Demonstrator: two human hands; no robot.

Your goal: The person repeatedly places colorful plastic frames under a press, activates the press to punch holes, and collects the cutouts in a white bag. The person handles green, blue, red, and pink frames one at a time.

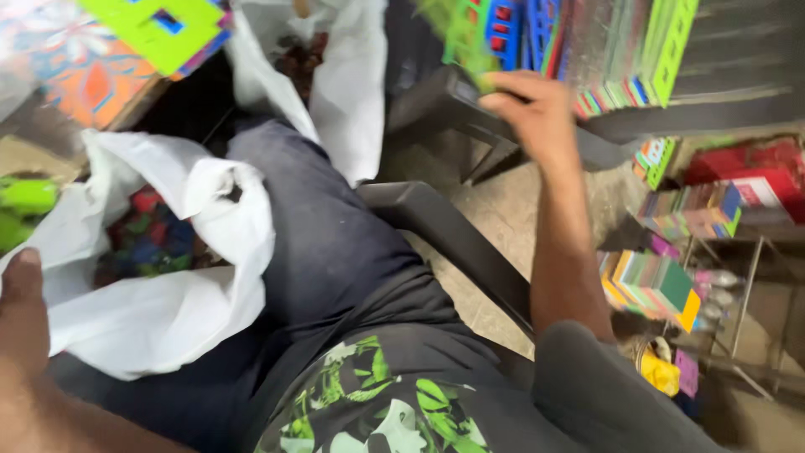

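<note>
Right hand (537, 113) up at the shelf (671, 117), fingers closed on a blurred green piece (457, 38) among upright coloured sheets (620, 50). Left hand (21, 302) on white bag (168, 310), grip unclear. Probably light, thin, bendy foam; best pinched at an edge.

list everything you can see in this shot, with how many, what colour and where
white bag: one, white, open on the lap at left, small mixed-colour pieces inside
second white bag: one, white, top middle, dark contents
foam sheets: a row stood on edge, count unclear, green, blue, red, top right
green sheet: one, lime with cut-outs, top left
foam stacks: several, mixed colours, on a rack at right
red box: one, red, far right
chair arm: one, dark, centre
left hand: on the white bag's edge, lower left
right hand: raised to the foam sheets, blurred, grip unclear
</note>
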